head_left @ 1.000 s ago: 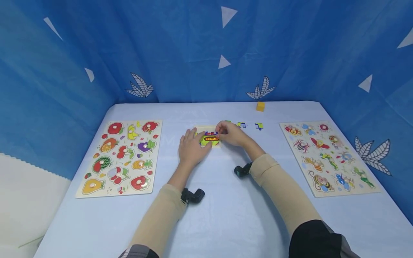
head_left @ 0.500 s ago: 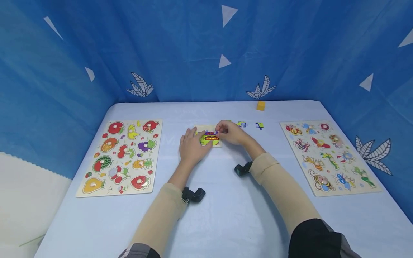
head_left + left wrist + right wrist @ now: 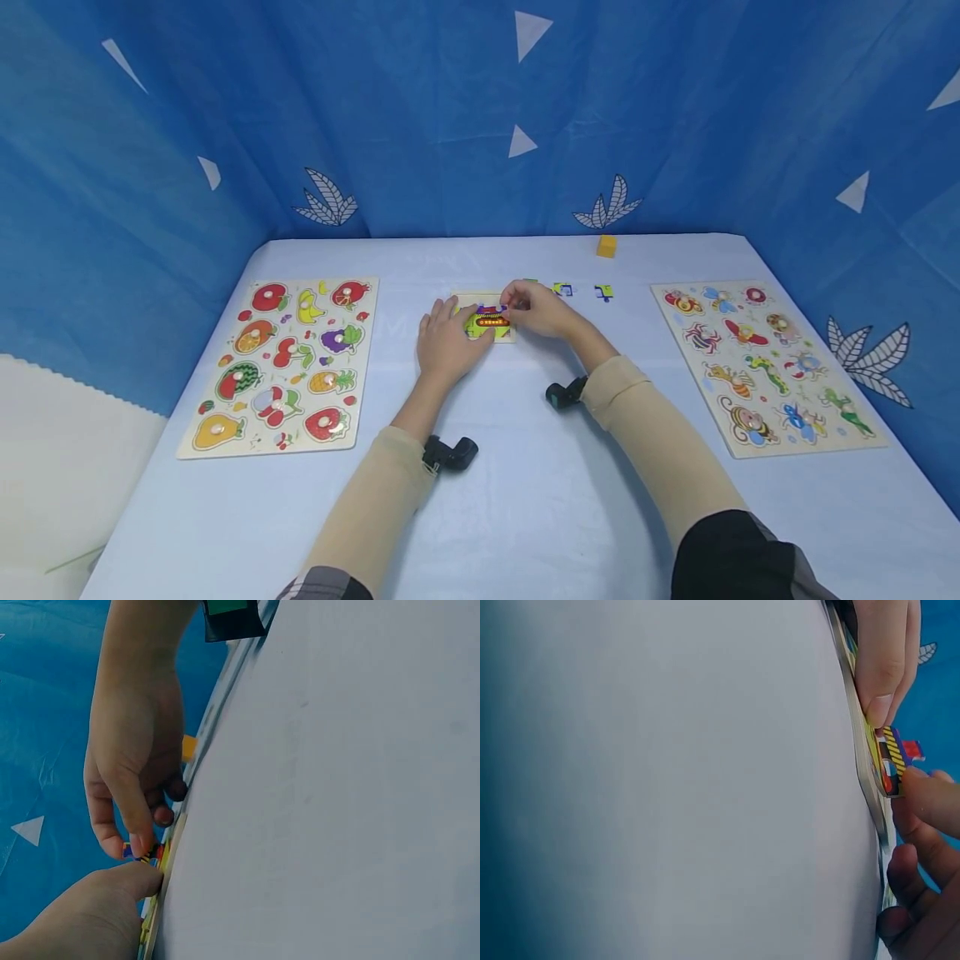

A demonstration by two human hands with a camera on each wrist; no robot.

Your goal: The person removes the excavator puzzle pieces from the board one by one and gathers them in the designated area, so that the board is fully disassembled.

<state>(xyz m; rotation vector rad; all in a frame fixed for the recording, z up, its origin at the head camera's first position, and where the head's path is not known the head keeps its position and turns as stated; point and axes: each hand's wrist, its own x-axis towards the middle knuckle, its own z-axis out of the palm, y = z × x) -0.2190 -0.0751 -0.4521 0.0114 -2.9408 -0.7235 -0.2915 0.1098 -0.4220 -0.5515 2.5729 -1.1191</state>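
A small wooden jigsaw puzzle board (image 3: 474, 297) with a green, red and yellow picture lies at mid-table. My left hand (image 3: 447, 343) rests on its left side, fingers spread and thumb along the near edge. From the right, my right hand (image 3: 542, 309) pinches a puzzle piece (image 3: 895, 754) between thumb and finger, over the board's right part. That piece has yellow-black stripes and a red tab, and in the right wrist view it sits tilted up at the board. My left thumb reaches close to it; whether they touch I cannot tell.
Loose puzzle pieces (image 3: 603, 292) lie behind and right of my right hand, one partly hidden by it. Farther back stands a yellow block (image 3: 606, 247). A fruit puzzle board (image 3: 281, 367) is at left, an insect puzzle board (image 3: 761, 371) at right. Blue cloth (image 3: 442, 125) hangs behind.
Both hands stay in nearly the same place, with only slight movement of the right fingers at the piece.
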